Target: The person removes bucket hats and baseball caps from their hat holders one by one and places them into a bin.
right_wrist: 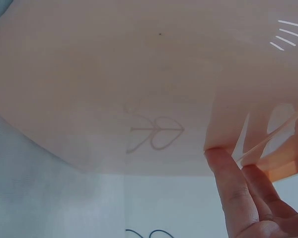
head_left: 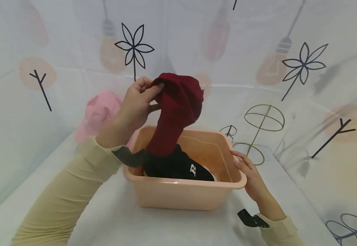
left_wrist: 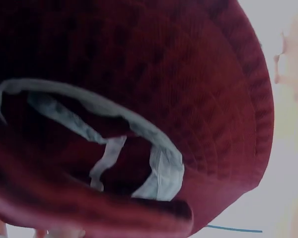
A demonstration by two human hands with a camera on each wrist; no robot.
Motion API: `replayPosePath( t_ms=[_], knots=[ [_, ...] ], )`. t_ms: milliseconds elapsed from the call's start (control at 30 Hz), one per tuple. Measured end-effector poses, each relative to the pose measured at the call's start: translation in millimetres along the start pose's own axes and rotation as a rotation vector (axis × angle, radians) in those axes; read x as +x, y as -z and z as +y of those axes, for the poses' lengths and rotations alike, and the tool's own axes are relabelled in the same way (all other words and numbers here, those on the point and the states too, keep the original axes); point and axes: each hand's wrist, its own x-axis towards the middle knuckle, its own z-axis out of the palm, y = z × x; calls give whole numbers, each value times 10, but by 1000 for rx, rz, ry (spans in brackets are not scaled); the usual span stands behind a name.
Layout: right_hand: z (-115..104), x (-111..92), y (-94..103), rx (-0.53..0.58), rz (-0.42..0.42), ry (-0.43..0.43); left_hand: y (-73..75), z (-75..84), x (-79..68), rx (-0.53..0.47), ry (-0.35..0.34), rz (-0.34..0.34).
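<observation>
My left hand (head_left: 138, 102) pinches a dark red brimmed hat (head_left: 178, 109) by its edge, thumb against fingers, above the basin. The left wrist view looks into this hat (left_wrist: 223, 99), showing its stitched brim and a pale inner band (left_wrist: 164, 173). A peach plastic basin (head_left: 181, 194) stands on the table, holding a black cap (head_left: 178, 165) with a white letter on it. At the basin's right end, my right hand (head_left: 249, 177) holds the rim. Up close, its fingers (right_wrist: 233, 188) touch the basin's outer side (right_wrist: 89, 74).
A pink hat (head_left: 103, 109) sits behind my left forearm, its support hidden. To the basin's right rear is an olive wire stand (head_left: 260, 128) with round hoops. White table covering (head_left: 120, 222) lies underneath, and a printed white curtain (head_left: 178, 41) hangs behind.
</observation>
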Motion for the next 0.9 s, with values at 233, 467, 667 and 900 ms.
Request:
replayPosePath(
  t_ms=[233, 467, 667, 900],
  knots=[
    [13, 14, 26, -16, -11, 1, -88, -113, -10, 105, -3, -123],
    [7, 9, 25, -13, -5, -10, -89, -255, 40, 220, -5, -215],
    [-8, 0, 8, -24, 1, -18, -74, -426, 52, 318, 51, -282],
    [5, 3, 3, -11, -5, -4, -69, -602, 84, 509, 151, -439]
  ],
)
